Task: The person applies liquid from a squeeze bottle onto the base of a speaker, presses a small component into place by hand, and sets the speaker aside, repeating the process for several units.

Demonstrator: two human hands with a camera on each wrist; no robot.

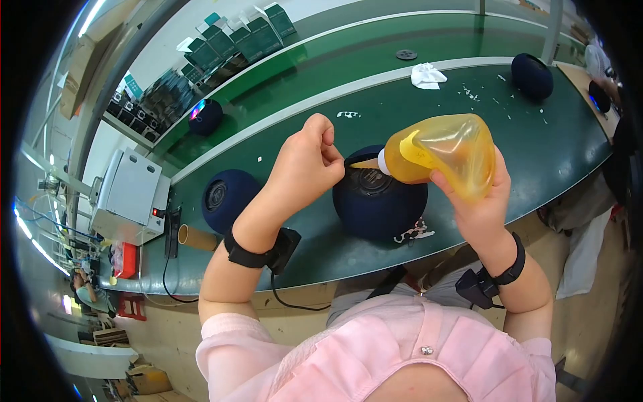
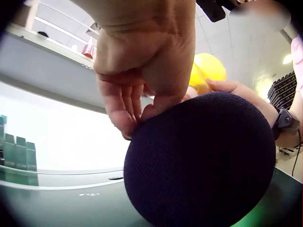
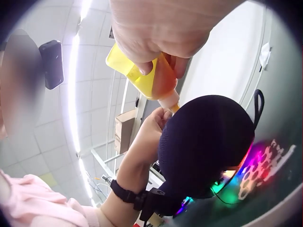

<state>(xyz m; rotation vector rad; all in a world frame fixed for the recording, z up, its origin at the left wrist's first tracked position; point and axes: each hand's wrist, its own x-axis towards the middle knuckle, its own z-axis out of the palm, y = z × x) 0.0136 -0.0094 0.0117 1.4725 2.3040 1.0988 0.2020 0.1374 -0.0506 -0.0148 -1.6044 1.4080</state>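
A round dark-blue fabric speaker point(image 1: 380, 211) sits on the green bench point(image 1: 301, 251), its dark base disc facing up. My left hand point(image 1: 303, 164) pinches the dark edge at the rim of that base, with fingers curled and the tips partly hidden. In my right hand point(image 1: 487, 201) is a translucent yellow squeeze bottle point(image 1: 459, 144), tilted nearly flat, its walls dented in. Its thin nozzle point(image 1: 365, 164) reaches over the base, close by the left fingertips. From the right wrist view, the bottle point(image 3: 156, 80) points down at the speaker point(image 3: 206, 144), and coloured light glows beneath it.
Another speaker point(image 1: 224, 199) stands to the left, one point(image 1: 532, 76) at the far right, and a lit one point(image 1: 205, 116) behind. A cardboard tube point(image 1: 196, 238) lies near a white machine point(image 1: 132, 194). White crumpled tissue point(image 1: 427, 76) and scraps lie farther back.
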